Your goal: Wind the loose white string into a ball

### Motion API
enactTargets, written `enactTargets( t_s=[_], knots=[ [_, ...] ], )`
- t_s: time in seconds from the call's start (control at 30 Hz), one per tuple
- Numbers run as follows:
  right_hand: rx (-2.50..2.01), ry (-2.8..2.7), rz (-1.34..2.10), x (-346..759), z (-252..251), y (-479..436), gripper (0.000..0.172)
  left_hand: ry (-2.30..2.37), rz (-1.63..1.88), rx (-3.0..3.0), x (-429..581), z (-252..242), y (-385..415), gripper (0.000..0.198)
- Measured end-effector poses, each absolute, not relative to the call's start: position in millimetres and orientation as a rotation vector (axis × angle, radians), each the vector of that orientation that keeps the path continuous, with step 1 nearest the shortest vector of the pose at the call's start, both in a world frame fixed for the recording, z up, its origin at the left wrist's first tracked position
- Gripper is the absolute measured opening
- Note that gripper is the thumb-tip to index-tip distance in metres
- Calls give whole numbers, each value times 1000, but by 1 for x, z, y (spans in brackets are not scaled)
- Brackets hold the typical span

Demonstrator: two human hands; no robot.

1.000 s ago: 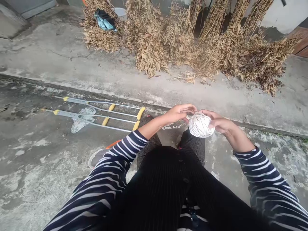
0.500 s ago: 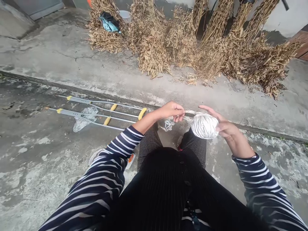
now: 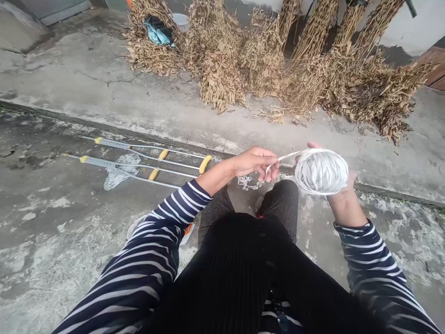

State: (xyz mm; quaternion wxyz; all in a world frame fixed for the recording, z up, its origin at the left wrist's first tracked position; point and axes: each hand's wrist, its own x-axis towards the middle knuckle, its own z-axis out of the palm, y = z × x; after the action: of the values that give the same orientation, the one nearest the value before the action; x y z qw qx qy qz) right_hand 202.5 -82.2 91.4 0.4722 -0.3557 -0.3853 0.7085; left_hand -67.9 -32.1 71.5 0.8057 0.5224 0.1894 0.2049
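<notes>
My right hand (image 3: 344, 197) holds a wound ball of white cord (image 3: 321, 171) from its far side, with most of the fingers hidden behind it. From the top of the ball a strand (image 3: 290, 155) runs left to my left hand (image 3: 259, 162), whose thumb and forefinger pinch it. The strand is fairly straight between the hands. Below my left hand, a loose heap of the same white cord (image 3: 245, 181) lies on the ground between my feet, and a length of it trails to the right.
A pair of crutches (image 3: 146, 160) with yellow pads lies on the left, a clear plastic bag (image 3: 121, 171) under them. A low concrete step edge (image 3: 167, 137) crosses in front. Dried plant bundles (image 3: 222, 79) lean against the wall, with a blue and black cloth (image 3: 158, 32) on one.
The ball has moved right and turned, now facing me more broadly. My left hand has shifted slightly right, and the strand between the hands is longer.
</notes>
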Motion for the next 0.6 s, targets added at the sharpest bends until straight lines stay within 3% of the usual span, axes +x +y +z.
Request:
enactTargets(
  t_s=[0.23,0.4,0.6],
  knots=[
    [-847,-775,1493,204,113,-74,83,508,430,1155,-89,48,-21,35],
    [-973,-792,1380,200,135,-74,80,865,400,1495,-91,66,0,21],
    [-900,-898,1352,181,160,-82,60,961,502,1585,-77,85,28,20]
  ],
)
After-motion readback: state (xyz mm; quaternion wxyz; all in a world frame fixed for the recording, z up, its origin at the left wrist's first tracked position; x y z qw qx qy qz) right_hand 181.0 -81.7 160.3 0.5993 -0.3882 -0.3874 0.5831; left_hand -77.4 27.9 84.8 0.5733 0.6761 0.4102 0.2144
